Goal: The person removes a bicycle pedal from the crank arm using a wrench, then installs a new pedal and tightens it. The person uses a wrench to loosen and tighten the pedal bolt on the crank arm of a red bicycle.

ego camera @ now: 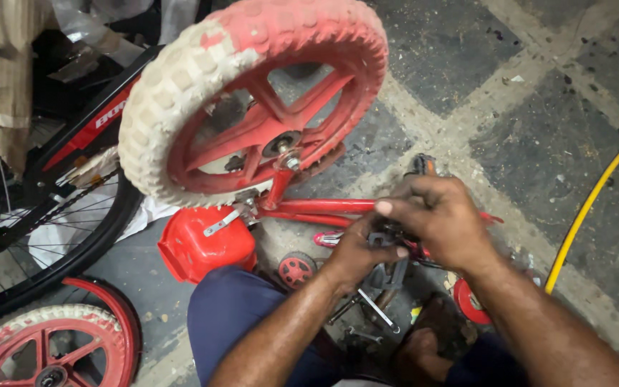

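A small red child's bicycle lies upside down on the floor; its worn red wheel (252, 100) with a whitish knobbly tyre stands up at the top centre. The red frame tube (317, 206) runs right from the wheel's axle. Both my hands meet at the crank area of the frame. My left hand (356, 251) grips a dark pedal or crank part (385, 240) from below. My right hand (442, 218) closes over the same part from above. What lies under the fingers is hidden.
A red seat or box (205, 247) and a small red training wheel (296, 269) lie near my knee. Spanners and metal tools (374, 312) rest on the floor. A black bicycle (44, 186) stands left, another red wheel (44, 347) lower left, a yellow hose (596, 197) right.
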### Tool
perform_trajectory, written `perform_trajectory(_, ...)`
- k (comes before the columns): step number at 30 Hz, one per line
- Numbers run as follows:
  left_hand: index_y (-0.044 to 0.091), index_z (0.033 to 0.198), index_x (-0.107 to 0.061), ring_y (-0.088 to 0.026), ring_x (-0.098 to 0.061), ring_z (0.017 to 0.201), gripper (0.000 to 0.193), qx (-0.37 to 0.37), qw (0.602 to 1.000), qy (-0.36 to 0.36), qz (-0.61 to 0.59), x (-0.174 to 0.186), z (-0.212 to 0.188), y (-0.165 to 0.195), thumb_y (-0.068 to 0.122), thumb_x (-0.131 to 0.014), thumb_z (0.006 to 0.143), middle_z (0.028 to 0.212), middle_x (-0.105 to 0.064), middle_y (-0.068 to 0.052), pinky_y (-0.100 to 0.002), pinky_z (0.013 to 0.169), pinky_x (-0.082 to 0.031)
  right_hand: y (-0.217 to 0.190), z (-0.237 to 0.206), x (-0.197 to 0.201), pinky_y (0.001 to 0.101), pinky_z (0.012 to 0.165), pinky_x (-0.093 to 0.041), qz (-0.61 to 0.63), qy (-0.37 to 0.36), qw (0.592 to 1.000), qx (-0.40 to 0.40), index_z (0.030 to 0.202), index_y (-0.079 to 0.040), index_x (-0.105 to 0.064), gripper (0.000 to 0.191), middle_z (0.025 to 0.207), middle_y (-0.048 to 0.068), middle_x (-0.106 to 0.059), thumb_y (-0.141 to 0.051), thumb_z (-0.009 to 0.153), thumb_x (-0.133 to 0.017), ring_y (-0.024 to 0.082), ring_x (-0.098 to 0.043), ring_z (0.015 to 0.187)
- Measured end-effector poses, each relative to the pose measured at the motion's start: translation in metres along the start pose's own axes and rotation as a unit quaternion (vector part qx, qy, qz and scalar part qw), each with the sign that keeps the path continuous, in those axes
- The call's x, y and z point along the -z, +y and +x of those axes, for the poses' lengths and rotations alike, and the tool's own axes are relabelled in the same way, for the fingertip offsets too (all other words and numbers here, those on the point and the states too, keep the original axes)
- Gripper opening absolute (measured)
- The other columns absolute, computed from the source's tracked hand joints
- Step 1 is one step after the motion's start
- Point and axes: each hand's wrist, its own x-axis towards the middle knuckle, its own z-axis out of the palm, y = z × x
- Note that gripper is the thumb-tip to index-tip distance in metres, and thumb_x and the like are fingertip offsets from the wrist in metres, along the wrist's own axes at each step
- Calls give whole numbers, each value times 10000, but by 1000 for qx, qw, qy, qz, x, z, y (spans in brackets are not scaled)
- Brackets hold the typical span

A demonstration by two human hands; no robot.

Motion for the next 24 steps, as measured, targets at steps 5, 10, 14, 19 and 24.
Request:
perform_trajectory(5, 1, 1283, -594, -174, -654, 1026, 561, 21, 1000, -13, -12, 1, -3, -11, -50, -782, 757, 1128, -653, -59, -316, 845, -584, -20, 11, -25, 283, 587, -551, -79, -38, 996, 3, 822, -14, -759, 198, 666, 45, -722, -208, 852, -783, 90, -650, 627)
perform_trajectory(10, -24, 1279, -616, -200, -641, 978, 483, 57, 998, -34, -23, -4, -7, -13, -15, -780, 824, 1113, -659, -82, -344, 822, -547, -3, -15, 1, 286, 548, -474, -62, 27, 996, -51, 825, -24, -763, 203, 651, -3, -670, -220, 835, -816, 89, -572, 604)
perform_trajectory(14, -35, 1328, -636, -184, -655, 1068, 504, 41, 997, -73, -6, -15, -11, -9, 7, -772, 845, 1181, -690, -102, -344, 943, -551, 7, -46, 21, 275, 561, -466, 65, 29, 997, -40, 872, -21, -739, 184, 714, -38, -682, -196, 867, -794, 72, -574, 644)
perform_trajectory(19, 7, 1349, -609, -168, -649, 1163, 598, 52, 996, -65, 27, -25, -17, -1, 15, -792, 780, 1252, -689, -77, -333, 998, -544, -14, -81, 35, 384, 627, -538, -205, 16, 968, 144, 991, -30, -747, 255, 825, 82, -713, -217, 822, -787, 244, -685, 733)
perform_trajectory(24, -18, 1388, -599, -175, -598, 1254, 584, -33, 990, -93, 100, -35, -28, -3, 18, -802, 841, 1305, -683, -114, -319, 1078, -481, -31, -108, 47, 476, 687, -567, -436, -34, 898, -40, 1058, -178, -807, 228, 807, 148, -756, -304, 869, -790, 366, -726, 730)
